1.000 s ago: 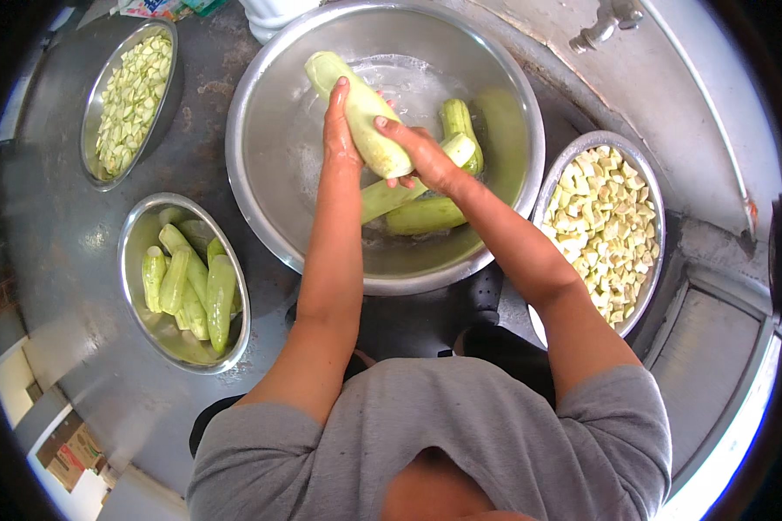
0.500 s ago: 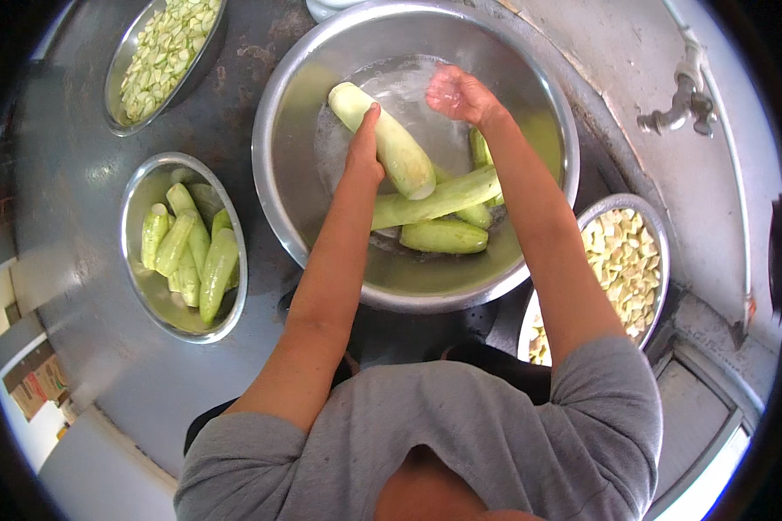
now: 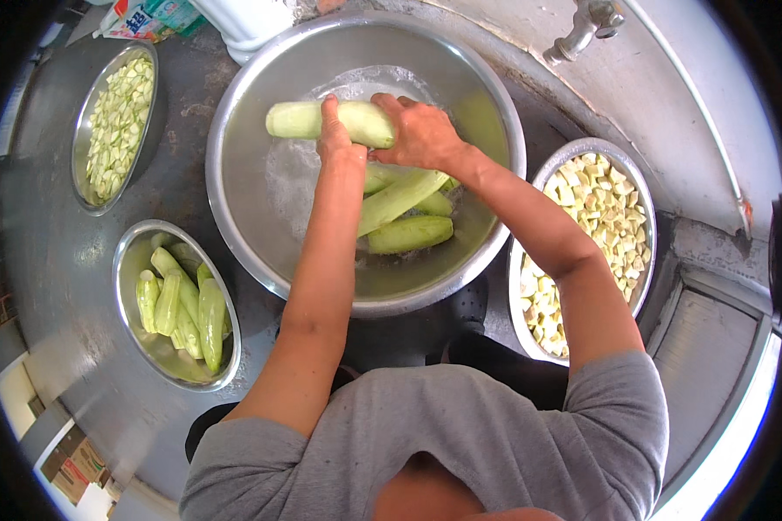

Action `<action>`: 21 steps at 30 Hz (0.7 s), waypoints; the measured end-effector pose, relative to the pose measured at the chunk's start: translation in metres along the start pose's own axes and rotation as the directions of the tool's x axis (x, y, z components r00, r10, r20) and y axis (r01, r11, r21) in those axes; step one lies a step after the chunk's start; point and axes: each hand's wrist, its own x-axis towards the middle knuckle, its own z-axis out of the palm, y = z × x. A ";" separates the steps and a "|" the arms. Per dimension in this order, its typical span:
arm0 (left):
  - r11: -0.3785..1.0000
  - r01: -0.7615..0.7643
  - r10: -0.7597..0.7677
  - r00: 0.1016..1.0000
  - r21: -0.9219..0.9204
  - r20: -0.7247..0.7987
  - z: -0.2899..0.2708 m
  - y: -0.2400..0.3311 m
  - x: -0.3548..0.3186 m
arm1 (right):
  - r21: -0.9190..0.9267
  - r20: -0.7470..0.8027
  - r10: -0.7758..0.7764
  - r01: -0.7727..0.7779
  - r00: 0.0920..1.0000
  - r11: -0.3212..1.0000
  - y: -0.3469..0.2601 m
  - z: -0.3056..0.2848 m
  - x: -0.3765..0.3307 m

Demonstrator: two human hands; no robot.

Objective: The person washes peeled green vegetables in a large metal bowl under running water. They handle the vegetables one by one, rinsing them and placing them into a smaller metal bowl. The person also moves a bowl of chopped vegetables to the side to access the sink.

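A thick, pale green peeled gourd [image 3: 295, 120] lies crosswise between my hands over the big metal basin [image 3: 261, 113]. My left hand [image 3: 335, 135] is wrapped round its middle, thumb on top. Around its right end curls my right hand [image 3: 421, 135], its fingertips partly hidden behind the gourd. Frothy water [image 3: 291, 178] covers the basin's floor. Nearer me in the water rest a long gourd [image 3: 400, 204] and a shorter gourd [image 3: 410, 234], with others partly under them.
Left of the basin stands an oval-looking metal bowl of gourds [image 3: 210, 321]; beyond it, a bowl of sliced pieces [image 3: 113, 130]. A bowl of pale chunks [image 3: 613, 226] sits at right, under my forearm. A tap [image 3: 582, 35] juts from the wall. A white container [image 3: 248, 26] touches the far side.
My right hand has come left and taken hold of the gourd's end. The gourd has turned from slanting to nearly level. The whole view has shifted, showing more at the far left.
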 end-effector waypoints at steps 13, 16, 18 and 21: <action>0.999 -0.030 0.013 0.923 0.039 0.384 -0.021 0.020 -0.042 | 0.851 0.521 -0.092 -0.525 0.849 -0.019 0.002 -0.007 -0.007; 0.993 -0.055 0.103 0.844 -0.106 0.526 -0.022 0.024 -0.054 | 0.798 0.515 -0.235 -0.561 0.824 -0.221 -0.003 -0.002 -0.009; 0.993 -0.076 0.114 0.856 -0.095 0.505 -0.023 0.030 -0.050 | 0.795 0.584 -0.194 -0.603 0.788 -0.057 0.007 0.013 0.002; 0.988 -0.155 0.142 0.918 0.005 0.371 -0.048 0.034 -0.033 | 0.614 0.681 0.069 -0.620 0.729 0.489 0.052 0.051 0.054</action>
